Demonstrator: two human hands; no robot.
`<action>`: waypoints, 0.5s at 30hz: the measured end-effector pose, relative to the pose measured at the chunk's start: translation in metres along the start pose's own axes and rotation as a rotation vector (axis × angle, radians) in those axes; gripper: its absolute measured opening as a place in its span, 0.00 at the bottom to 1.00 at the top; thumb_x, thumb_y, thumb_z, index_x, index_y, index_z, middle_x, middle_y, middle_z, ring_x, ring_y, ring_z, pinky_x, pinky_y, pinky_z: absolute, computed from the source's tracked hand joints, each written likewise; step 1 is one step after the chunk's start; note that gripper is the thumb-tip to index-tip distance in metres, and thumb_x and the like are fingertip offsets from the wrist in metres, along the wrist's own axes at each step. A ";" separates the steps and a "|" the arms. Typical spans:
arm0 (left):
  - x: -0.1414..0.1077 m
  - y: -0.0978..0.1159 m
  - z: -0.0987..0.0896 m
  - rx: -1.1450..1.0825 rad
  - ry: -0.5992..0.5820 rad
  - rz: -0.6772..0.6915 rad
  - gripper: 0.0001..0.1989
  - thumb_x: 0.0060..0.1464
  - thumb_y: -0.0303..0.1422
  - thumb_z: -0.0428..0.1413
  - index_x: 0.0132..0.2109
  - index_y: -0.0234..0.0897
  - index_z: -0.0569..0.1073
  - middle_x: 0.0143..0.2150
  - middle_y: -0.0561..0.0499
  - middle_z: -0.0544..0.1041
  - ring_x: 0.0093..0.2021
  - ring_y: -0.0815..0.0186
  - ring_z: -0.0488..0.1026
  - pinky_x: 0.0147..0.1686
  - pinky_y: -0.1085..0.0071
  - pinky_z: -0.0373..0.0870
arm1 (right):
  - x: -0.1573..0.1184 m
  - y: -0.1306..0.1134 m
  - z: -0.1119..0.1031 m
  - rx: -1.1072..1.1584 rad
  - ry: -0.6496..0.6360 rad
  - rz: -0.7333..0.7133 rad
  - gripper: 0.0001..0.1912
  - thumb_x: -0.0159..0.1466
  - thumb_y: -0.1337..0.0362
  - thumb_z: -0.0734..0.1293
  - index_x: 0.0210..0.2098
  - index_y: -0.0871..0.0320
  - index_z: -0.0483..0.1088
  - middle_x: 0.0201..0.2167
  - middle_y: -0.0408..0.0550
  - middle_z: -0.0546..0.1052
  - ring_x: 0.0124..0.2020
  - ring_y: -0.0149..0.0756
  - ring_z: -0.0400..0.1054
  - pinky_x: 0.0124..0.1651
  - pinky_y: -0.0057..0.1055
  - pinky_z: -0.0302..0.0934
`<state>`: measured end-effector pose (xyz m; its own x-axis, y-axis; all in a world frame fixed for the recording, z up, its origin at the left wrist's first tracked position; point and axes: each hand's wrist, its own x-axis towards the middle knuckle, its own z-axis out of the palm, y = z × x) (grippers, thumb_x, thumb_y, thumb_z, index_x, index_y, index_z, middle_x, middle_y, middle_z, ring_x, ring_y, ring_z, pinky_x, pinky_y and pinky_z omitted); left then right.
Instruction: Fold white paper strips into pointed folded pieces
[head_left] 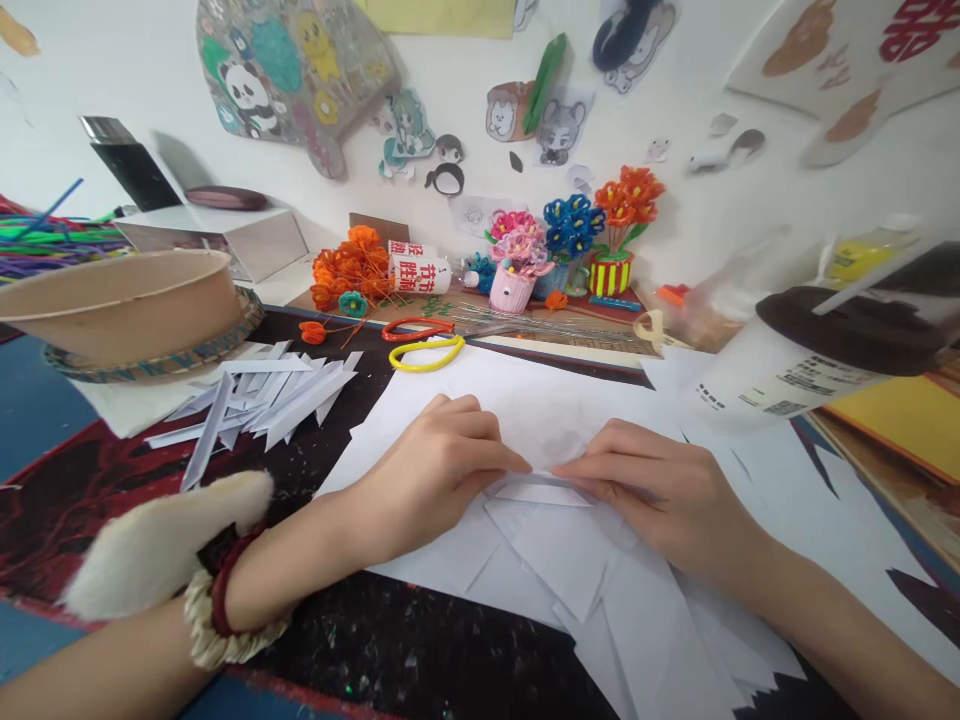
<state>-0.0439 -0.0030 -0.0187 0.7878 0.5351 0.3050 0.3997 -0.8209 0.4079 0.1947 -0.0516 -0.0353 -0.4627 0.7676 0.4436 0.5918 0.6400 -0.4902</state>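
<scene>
Two bare hands, left hand (435, 470) and right hand (660, 485), pinch one small folded white paper strip (541, 492) flat at frame centre; one pile of folded white paper strips (255, 400) lies upper left.

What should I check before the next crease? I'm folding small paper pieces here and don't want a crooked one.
1. Both hands on the piece: ok. The left hand and right hand meet fingertip to fingertip on the small white paper piece.
2. Piece lying flat: ok, it rests on the loose white sheets.
3. Edges lined up: cannot tell, the fingers hide them.
4. Room around the fold: not ok, overlapping sheets crowd the spot.
5. Finished folded strips kept apart: ok, they are piled to the left.
6. Scissors out of the way: ok, they lie behind the sheets.
</scene>
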 end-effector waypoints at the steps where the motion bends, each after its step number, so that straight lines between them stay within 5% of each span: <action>1: -0.001 0.001 0.000 0.039 -0.003 0.018 0.13 0.62 0.25 0.50 0.45 0.41 0.78 0.30 0.50 0.74 0.35 0.64 0.66 0.36 0.66 0.59 | 0.000 0.000 0.000 -0.021 -0.002 -0.028 0.16 0.67 0.73 0.58 0.43 0.53 0.76 0.29 0.46 0.73 0.30 0.35 0.68 0.30 0.32 0.64; 15: -0.007 0.007 0.009 0.266 0.034 0.148 0.16 0.63 0.21 0.43 0.42 0.35 0.76 0.31 0.48 0.71 0.34 0.63 0.63 0.32 0.66 0.57 | -0.005 -0.002 0.006 -0.225 -0.010 -0.209 0.20 0.65 0.81 0.56 0.46 0.60 0.73 0.26 0.48 0.72 0.28 0.36 0.61 0.29 0.35 0.59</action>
<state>-0.0423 -0.0141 -0.0252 0.8323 0.4083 0.3750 0.3939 -0.9115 0.1184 0.1921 -0.0566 -0.0415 -0.5955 0.6211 0.5095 0.6138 0.7610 -0.2102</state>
